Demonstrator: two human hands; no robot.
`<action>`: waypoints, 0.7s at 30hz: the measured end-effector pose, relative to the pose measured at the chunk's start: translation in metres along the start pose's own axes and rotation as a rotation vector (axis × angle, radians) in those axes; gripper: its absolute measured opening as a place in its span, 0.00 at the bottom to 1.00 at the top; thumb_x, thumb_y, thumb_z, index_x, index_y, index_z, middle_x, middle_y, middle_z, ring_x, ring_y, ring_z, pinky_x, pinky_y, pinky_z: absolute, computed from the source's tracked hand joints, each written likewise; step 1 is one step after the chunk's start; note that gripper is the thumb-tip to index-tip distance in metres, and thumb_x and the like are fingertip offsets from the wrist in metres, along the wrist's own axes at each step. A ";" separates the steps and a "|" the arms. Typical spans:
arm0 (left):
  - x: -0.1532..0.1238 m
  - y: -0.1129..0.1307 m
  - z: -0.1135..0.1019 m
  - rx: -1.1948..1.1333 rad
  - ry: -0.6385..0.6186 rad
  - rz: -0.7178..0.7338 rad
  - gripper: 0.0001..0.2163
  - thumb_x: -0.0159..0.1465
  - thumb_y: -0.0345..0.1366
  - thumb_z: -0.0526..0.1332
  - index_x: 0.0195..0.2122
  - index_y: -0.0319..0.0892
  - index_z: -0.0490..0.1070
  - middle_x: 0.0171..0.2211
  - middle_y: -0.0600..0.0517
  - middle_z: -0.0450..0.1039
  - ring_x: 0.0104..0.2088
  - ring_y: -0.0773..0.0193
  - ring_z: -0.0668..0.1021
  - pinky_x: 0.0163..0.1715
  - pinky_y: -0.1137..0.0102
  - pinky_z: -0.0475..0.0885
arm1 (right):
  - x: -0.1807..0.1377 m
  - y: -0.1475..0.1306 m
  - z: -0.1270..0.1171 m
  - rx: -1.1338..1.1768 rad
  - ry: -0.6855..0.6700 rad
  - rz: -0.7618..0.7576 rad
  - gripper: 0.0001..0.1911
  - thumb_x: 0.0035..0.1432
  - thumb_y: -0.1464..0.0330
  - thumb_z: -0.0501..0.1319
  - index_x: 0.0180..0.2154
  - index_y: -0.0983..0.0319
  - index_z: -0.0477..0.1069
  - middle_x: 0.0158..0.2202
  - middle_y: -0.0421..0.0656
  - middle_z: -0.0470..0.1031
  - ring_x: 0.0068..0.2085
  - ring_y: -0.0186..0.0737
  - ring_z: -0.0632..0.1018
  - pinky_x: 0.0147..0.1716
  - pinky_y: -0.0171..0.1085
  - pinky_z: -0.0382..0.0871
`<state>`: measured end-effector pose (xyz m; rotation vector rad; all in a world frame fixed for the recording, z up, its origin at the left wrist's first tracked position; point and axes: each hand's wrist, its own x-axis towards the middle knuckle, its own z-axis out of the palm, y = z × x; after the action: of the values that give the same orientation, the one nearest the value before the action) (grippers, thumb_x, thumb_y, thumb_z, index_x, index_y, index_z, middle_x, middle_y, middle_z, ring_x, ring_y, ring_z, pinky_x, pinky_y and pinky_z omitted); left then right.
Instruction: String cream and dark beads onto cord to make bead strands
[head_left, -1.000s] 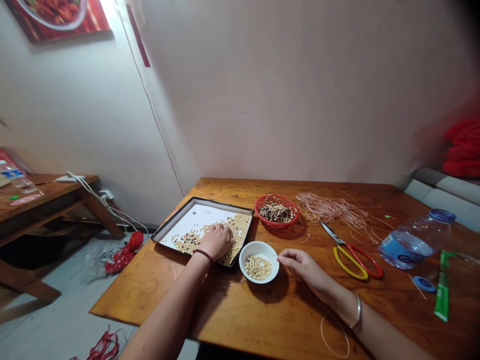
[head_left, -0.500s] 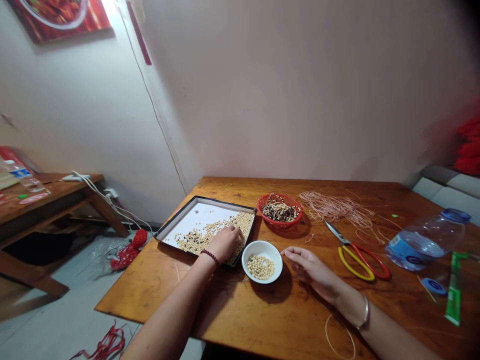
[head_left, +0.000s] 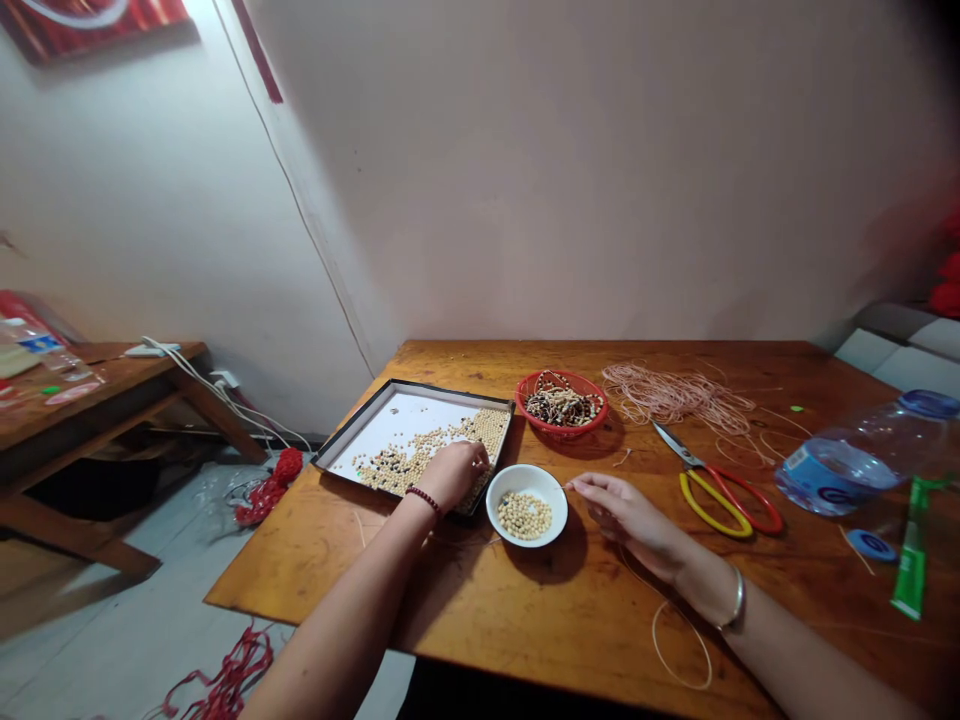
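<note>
My left hand (head_left: pixel 455 474), with a dark beaded bracelet at its wrist, is over the right part of a black-rimmed tray (head_left: pixel 352 420). Its fingers are curled together above the pale beads (head_left: pixel 405 465); whatever they hold is too small to make out. Just right of the tray stands a white bowl (head_left: pixel 555 485) with pale beads inside. Beside the bowl, my right hand (head_left: pixel 622 515) pinches the end of a thin pale cord (head_left: pixel 654 640), which trails below the hand and loops on the table.
Behind the bowl stands a red basket (head_left: pixel 562 430) of strung beads. Right of it lie a tangle of pink cord (head_left: pixel 667 395) and yellow-and-red-handled scissors (head_left: pixel 720 490). A plastic bottle (head_left: pixel 840 470), blue cap (head_left: pixel 871 545) and green packet (head_left: pixel 911 560) are at the right.
The view has shifted slightly, so the table appears a little higher. My left hand stays over the beads with its fingers drawn together; my right hand keeps its pinch beside the bowl.
</note>
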<state>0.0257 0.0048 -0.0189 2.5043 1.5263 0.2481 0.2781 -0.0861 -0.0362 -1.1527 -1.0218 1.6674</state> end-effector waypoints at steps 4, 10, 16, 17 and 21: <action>0.000 0.000 -0.002 -0.005 0.046 -0.016 0.07 0.61 0.33 0.56 0.35 0.42 0.73 0.34 0.48 0.76 0.36 0.60 0.76 0.37 0.70 0.68 | -0.001 -0.001 0.001 0.007 0.014 0.012 0.19 0.49 0.56 0.66 0.35 0.63 0.68 0.18 0.30 0.50 0.19 0.24 0.47 0.17 0.30 0.35; -0.004 0.018 -0.011 -0.212 0.192 0.119 0.07 0.64 0.35 0.56 0.37 0.42 0.73 0.35 0.50 0.76 0.35 0.65 0.75 0.37 0.72 0.68 | -0.002 -0.004 0.001 -0.007 0.048 0.002 0.19 0.47 0.55 0.67 0.33 0.63 0.69 0.18 0.30 0.52 0.19 0.25 0.50 0.17 0.30 0.37; -0.015 0.046 -0.008 -0.400 0.078 0.343 0.05 0.61 0.36 0.62 0.34 0.42 0.75 0.29 0.55 0.75 0.28 0.70 0.73 0.31 0.76 0.65 | 0.003 -0.001 0.000 -0.106 0.073 -0.055 0.16 0.50 0.56 0.64 0.32 0.64 0.71 0.19 0.34 0.62 0.19 0.26 0.58 0.17 0.29 0.49; -0.016 0.049 -0.005 -0.412 0.065 0.349 0.05 0.61 0.37 0.62 0.34 0.42 0.75 0.29 0.55 0.75 0.28 0.70 0.73 0.31 0.76 0.65 | 0.003 0.000 0.001 -0.154 0.080 -0.113 0.16 0.51 0.57 0.64 0.31 0.64 0.71 0.22 0.36 0.66 0.22 0.28 0.63 0.20 0.29 0.55; -0.017 0.057 0.004 -0.482 0.076 0.381 0.08 0.60 0.40 0.63 0.32 0.41 0.75 0.28 0.54 0.75 0.28 0.70 0.72 0.31 0.76 0.65 | 0.001 0.007 0.005 -0.436 0.081 -0.355 0.14 0.55 0.59 0.61 0.31 0.64 0.74 0.31 0.43 0.76 0.34 0.38 0.73 0.35 0.34 0.65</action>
<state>0.0682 -0.0363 -0.0088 2.3739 0.8576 0.6834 0.2715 -0.0884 -0.0419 -1.2118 -1.4874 1.1409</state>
